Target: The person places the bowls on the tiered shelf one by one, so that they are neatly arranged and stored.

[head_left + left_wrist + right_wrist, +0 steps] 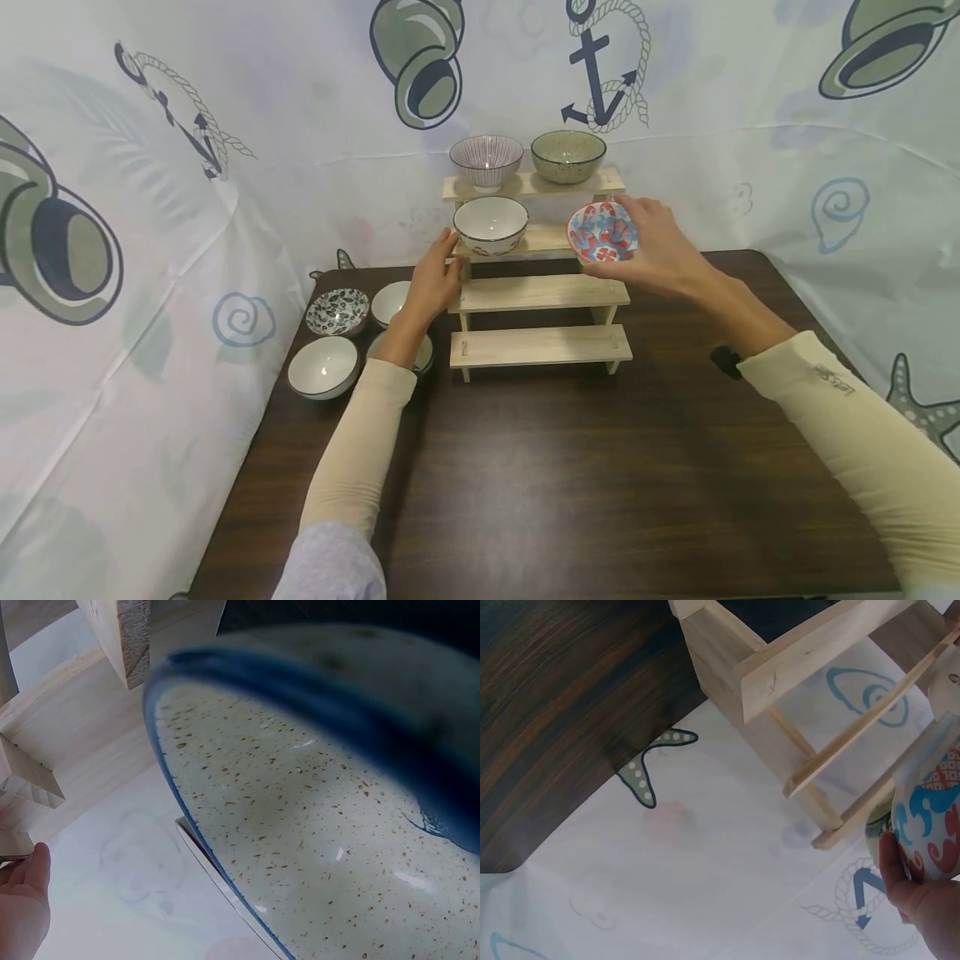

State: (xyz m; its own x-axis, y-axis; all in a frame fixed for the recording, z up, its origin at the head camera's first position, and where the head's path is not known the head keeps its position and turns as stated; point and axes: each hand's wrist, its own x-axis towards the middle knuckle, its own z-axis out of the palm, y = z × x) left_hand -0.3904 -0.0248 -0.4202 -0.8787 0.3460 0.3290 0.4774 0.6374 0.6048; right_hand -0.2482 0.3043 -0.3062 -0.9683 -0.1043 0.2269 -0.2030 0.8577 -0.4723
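The right hand [660,246] clasps the red-and-blue bowl [602,233] in its grip, the round piece lying just left of the fingers, mouth tipped toward us, at the right end of the second shelf [551,237] from the top. We see the left hand [433,279] farther off, near the white bowl [491,223]; whether its grip clasps anything, we cannot tell.

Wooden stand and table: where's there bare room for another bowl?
Bare: the two lowest shelves of the stand, and the table in front, right of the tight bowl cluster. Crowded: the top shelf, with two bowls; the second, with a white bowl and, nearby, the right hand holding a red-and-blue bowl.
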